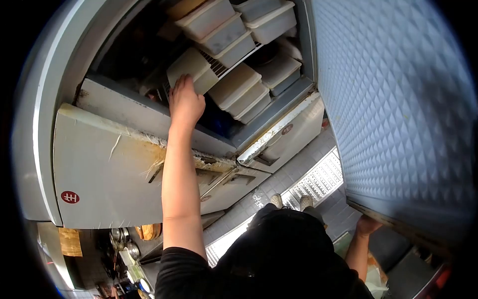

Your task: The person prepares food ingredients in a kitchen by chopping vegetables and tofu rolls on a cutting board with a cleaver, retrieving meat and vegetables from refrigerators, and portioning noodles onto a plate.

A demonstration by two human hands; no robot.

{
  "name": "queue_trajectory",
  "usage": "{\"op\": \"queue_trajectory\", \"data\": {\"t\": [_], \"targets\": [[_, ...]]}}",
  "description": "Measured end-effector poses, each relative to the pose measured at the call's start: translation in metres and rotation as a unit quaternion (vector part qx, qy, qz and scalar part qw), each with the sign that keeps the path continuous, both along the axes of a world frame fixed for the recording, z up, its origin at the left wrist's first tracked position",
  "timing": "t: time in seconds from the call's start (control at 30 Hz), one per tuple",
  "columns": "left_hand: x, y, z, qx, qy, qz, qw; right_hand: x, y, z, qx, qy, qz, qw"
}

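My left hand (185, 102) reaches into the open refrigerator, its fingers closed on the near end of a lidded plastic container (190, 66). That container sits at the shelf's left front; my thumb is partly hidden. To its right, two stacked containers (241, 89) stand on the lower level. Above, more pale plastic containers (219, 32) rest in a stack on a wire shelf (238, 59). Low on the right, my right hand (368, 225) grips the edge of the open refrigerator door (398, 114), with its fingertips partly hidden behind it.
Below the opening are shut lower doors (104, 169) with worn, peeling top edges. A metal floor grate (318, 174) runs across the tiled floor near my shoes (277, 200). Metal pots (119, 236) and other kitchen things stand at the lower left.
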State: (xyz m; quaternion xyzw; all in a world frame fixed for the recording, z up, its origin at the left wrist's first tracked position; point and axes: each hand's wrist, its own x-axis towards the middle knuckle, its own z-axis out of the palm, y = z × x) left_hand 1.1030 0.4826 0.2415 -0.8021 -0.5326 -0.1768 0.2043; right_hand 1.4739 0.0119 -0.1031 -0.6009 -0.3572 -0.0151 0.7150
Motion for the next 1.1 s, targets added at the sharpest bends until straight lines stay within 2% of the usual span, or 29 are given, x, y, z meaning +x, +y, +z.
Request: {"op": "queue_trajectory", "data": {"t": [0.03, 0.1, 0.13, 0.2, 0.23, 0.3, 0.33, 0.4, 0.43, 0.5, 0.53, 0.6, 0.63, 0.67, 0.7, 0.73, 0.8, 0.9, 0.97, 1.03, 1.1], "targets": [[-0.001, -0.002, 0.001, 0.003, 0.004, -0.001, 1.0, 0.002, 0.0, -0.001, 0.033, -0.008, 0.015, 0.999], [-0.003, -0.006, 0.005, 0.011, 0.014, -0.004, 1.0, 0.001, 0.001, 0.003, 0.118, 0.05, 0.086, 0.988], [-0.003, -0.008, 0.007, 0.014, 0.002, -0.012, 1.0, -0.002, 0.008, 0.022, 0.169, 0.115, 0.139, 0.969], [-0.001, -0.009, 0.011, 0.02, -0.023, -0.033, 0.999, -0.005, 0.004, 0.017, 0.166, 0.133, 0.134, 0.968], [-0.001, -0.008, 0.011, 0.022, -0.027, -0.043, 0.998, -0.003, 0.002, 0.004, 0.112, 0.084, 0.079, 0.987], [-0.001, -0.005, 0.012, 0.027, -0.036, -0.06, 0.997, -0.001, -0.002, -0.004, 0.099, 0.08, 0.039, 0.991], [0.0, -0.005, 0.013, 0.022, -0.044, -0.06, 0.997, -0.003, 0.001, 0.0, 0.143, 0.125, 0.053, 0.98], [0.002, -0.005, 0.016, 0.014, -0.058, -0.058, 0.997, -0.007, 0.009, 0.014, 0.123, 0.078, 0.012, 0.989], [0.003, -0.001, 0.017, -0.001, -0.061, -0.049, 0.997, -0.007, 0.013, 0.024, 0.059, -0.014, -0.044, 0.997], [0.002, 0.011, 0.018, -0.028, -0.069, -0.031, 0.997, -0.004, 0.011, 0.016, -0.078, -0.151, -0.134, 0.976], [0.001, 0.02, 0.017, 0.018, -0.085, -0.03, 0.996, 0.0, 0.002, 0.004, -0.15, -0.195, -0.168, 0.955], [-0.001, 0.042, 0.024, 0.115, -0.118, -0.029, 0.986, 0.001, -0.003, -0.015, -0.143, -0.171, -0.158, 0.962], [0.011, 0.039, 0.045, 0.08, -0.237, -0.045, 0.967, -0.001, -0.001, -0.012, -0.067, -0.106, -0.111, 0.986], [0.026, 0.036, 0.068, 0.042, -0.354, -0.062, 0.932, -0.002, -0.001, -0.011, 0.02, 0.02, -0.013, 1.0], [0.036, 0.034, 0.087, 0.003, -0.465, -0.079, 0.882, -0.003, 0.0, -0.011, 0.144, 0.166, 0.08, 0.972], [0.04, 0.046, 0.1, -0.002, -0.478, -0.095, 0.873, -0.005, 0.001, -0.006, 0.253, 0.295, 0.132, 0.912], [0.047, 0.08, 0.124, -0.014, -0.503, -0.126, 0.855, -0.007, 0.005, 0.003, 0.232, 0.272, 0.126, 0.925], [0.065, 0.102, 0.157, 0.018, -0.458, -0.117, 0.881, -0.01, 0.008, 0.009, 0.182, 0.232, 0.085, 0.952], [0.067, 0.116, 0.167, -0.043, -0.452, -0.124, 0.882, -0.011, 0.009, 0.005, 0.143, 0.191, 0.042, 0.97], [0.066, 0.132, 0.172, -0.066, -0.443, -0.109, 0.888, -0.017, 0.007, 0.009, 0.132, 0.227, 0.014, 0.965], [0.064, 0.14, 0.175, -0.079, -0.425, -0.1, 0.896, -0.031, 0.003, 0.005, 0.11, 0.361, -0.016, 0.926]]}}
